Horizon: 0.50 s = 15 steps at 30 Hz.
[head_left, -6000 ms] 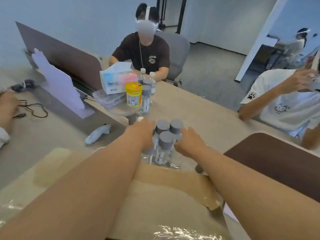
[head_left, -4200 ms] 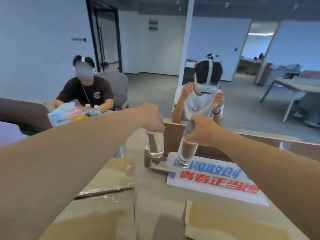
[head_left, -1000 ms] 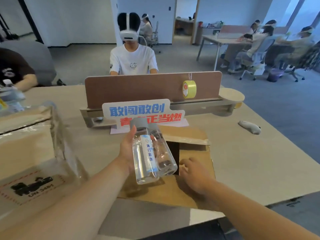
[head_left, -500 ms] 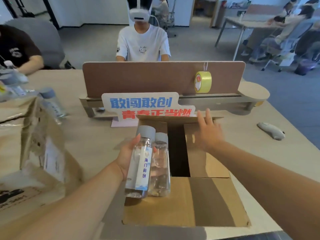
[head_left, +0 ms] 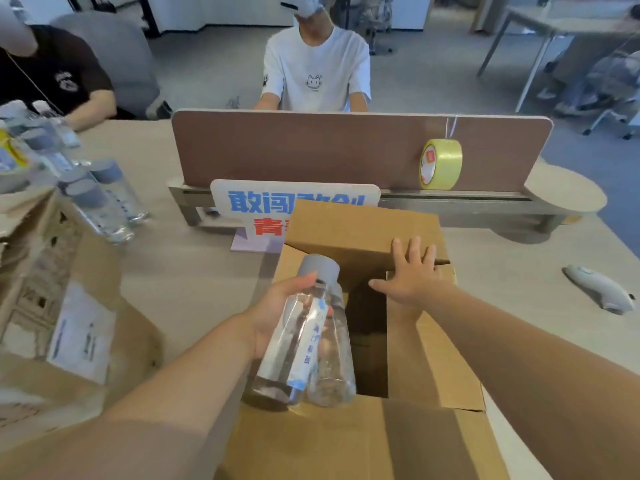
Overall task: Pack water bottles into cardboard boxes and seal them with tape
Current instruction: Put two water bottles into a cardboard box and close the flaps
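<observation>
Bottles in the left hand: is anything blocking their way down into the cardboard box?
Partly. The right-side flap lies over that half of the cardboard box, leaving only a narrow dark gap beside the two bottles that the left hand grips. The right hand rests on the raised far flap.

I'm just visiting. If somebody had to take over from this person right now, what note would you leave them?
Left hand: grips two water bottles, tilted over the open cardboard box.
Right hand: flat on the far flap, pressing it back.
Done: box opened; no bottle shows in its dark inside.
Left: put these two in, add more bottles from the table at left, fold the flaps, seal with the yellow tape roll hanging on the divider.
</observation>
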Tool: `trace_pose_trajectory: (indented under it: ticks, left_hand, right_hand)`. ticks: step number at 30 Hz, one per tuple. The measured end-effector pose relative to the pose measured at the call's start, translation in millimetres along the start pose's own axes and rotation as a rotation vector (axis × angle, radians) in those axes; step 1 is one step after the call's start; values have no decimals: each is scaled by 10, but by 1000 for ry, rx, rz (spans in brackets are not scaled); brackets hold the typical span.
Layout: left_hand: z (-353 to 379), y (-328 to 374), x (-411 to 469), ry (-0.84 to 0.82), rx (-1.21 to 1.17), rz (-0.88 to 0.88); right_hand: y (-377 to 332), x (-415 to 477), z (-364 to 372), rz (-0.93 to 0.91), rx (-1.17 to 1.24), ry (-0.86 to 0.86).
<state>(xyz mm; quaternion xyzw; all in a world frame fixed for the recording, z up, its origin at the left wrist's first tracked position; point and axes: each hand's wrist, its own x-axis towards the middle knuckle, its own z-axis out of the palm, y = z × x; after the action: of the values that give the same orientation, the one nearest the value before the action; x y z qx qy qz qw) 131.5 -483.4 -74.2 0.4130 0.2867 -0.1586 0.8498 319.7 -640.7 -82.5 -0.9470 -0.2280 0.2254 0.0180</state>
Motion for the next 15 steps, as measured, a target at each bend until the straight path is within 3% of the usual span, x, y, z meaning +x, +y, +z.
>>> trace_pose_trajectory:
  ticks: [4,9,15]
  left_hand:
    - [287,137,180,48,177,-64]
    - [462,-169,537,373,561,-106]
    - [458,-366,804,583,358,-46]
  right_hand:
    - [128,-21,213,-79,-39,151]
    - [232,32,218,-128,-14,131]
    - [285,-26,207,-174,-17,117]
